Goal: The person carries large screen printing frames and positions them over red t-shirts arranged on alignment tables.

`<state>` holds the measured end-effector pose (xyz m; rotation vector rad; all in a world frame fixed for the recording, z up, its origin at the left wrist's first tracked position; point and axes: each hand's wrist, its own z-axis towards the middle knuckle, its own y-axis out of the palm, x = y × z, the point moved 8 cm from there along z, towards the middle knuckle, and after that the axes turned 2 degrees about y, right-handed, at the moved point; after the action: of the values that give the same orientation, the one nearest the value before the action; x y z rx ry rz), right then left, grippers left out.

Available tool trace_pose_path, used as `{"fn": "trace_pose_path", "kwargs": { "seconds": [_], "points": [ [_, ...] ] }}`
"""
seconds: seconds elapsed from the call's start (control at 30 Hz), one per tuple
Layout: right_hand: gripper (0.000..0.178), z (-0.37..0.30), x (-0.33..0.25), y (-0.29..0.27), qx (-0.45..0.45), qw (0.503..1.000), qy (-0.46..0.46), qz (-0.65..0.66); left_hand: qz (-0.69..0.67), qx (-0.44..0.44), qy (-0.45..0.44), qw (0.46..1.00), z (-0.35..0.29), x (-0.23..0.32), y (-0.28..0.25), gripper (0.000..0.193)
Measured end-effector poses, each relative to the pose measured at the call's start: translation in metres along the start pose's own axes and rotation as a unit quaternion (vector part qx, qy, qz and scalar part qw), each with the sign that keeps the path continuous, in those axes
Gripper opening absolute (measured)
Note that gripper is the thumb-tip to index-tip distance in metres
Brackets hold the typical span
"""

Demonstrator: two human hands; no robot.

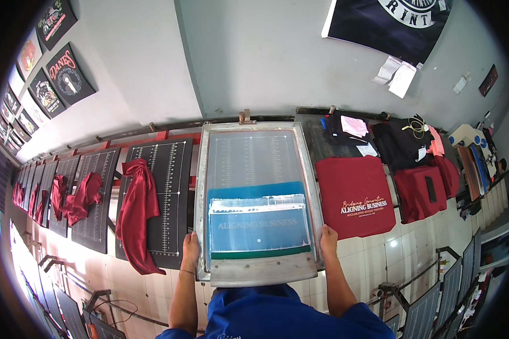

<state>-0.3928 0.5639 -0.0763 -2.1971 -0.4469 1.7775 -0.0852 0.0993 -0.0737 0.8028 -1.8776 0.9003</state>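
Head view: fingers of left hand (190, 248) and right hand (328, 238) appear clamped on the near side edges of the screen frame (203, 169), held between them; tips partly hidden. Judgement: keep both sides level, without twist, so the white ink (257, 207) banded across it doesn't run; stay square to the far metal bracket (246, 117).

Pale lettering (257, 224) marks the screen (251, 236), gold-and-white the maroon cloth (353, 183), white the banner (387, 34), red a poster (69, 76); ruled scales (178, 193) line the boards (168, 212).

Blue, white-streaked screen (258, 233), grey frame (201, 186)
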Motion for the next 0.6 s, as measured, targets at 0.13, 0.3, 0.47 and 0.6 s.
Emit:
{"fn": "trace_pose_path", "kwargs": {
  "seconds": [0.13, 0.3, 0.47, 0.6],
  "points": [
    [0.039, 0.004, 0.006, 0.002, -0.024, 0.999, 0.025, 0.040, 0.000, -0.006, 0.005, 1.000, 0.001, -0.001, 0.001, 0.035],
    [0.040, 0.007, 0.002, -0.002, -0.019, 1.000, 0.008, 0.004, 0.014, -0.031, -0.007, 0.999, 0.004, -0.004, 0.000, 0.036],
    [0.042, 0.006, -0.005, -0.005, -0.013, 1.000, 0.007, -0.002, 0.044, -0.044, -0.007, 0.998, 0.006, -0.005, -0.001, 0.040],
    [0.042, 0.001, -0.013, -0.004, -0.023, 1.000, 0.014, -0.003, 0.027, -0.045, -0.004, 0.999, 0.007, -0.007, 0.000, 0.038]
  ]
}}
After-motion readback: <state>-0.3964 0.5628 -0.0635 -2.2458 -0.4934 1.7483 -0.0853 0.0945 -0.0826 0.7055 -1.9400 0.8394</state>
